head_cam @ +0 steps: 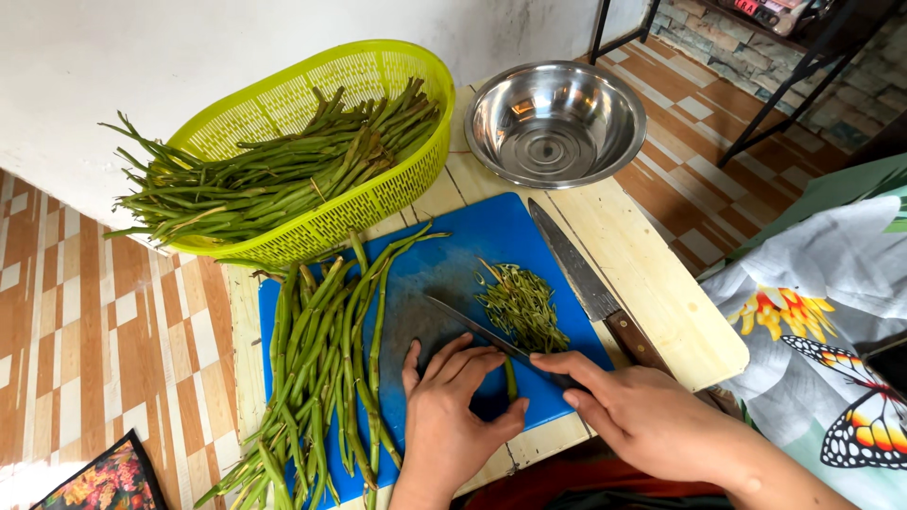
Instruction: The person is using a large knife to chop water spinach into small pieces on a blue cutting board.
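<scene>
My left hand (453, 406) rests on the blue cutting board (482, 236) and pinches a short green stem (511, 380) between thumb and fingers. My right hand (633, 406) grips a small knife (468, 323) whose blade lies across the board, pointing left, just above my left fingers. A pile of split green strips (521, 307) lies on the board beyond the blade. A bunch of long green stems (326, 359) covers the board's left part.
A lime plastic basket (397, 184) full of long stems stands at the back left. A steel bowl (556, 123) sits at the back right. A large wooden-handled knife (590, 283) lies at the board's right edge. The small wooden table (661, 283) stands over a tiled floor.
</scene>
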